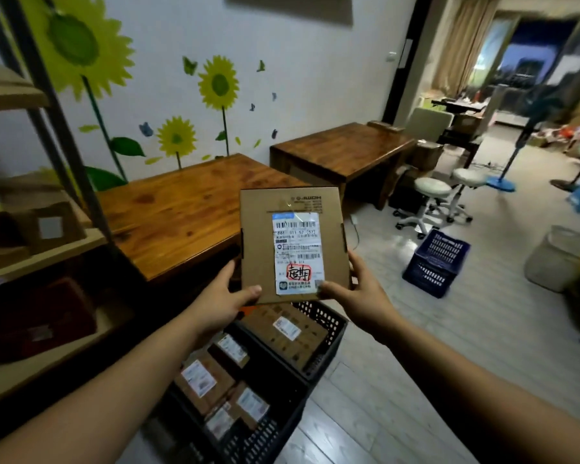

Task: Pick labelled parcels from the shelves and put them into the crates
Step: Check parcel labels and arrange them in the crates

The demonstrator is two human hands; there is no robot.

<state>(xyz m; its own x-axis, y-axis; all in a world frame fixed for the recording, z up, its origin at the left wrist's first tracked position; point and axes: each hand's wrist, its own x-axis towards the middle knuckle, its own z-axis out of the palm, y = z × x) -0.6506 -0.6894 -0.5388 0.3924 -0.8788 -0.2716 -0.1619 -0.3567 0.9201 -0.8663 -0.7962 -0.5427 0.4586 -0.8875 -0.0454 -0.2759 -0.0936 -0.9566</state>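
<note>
I hold a flat brown cardboard parcel with a white shipping label in front of me, label facing up. My left hand grips its lower left corner and my right hand grips its lower right corner. Directly below stand two black crates on the floor: the farther black crate holds a labelled box, and the nearer black crate holds several labelled parcels. The shelves at my left carry more cardboard boxes, one with a white label.
Two wooden desks stand along the sunflower wall. A blue crate sits on the floor to the right, near two white stools. A pale bag and fan stands lie farther right.
</note>
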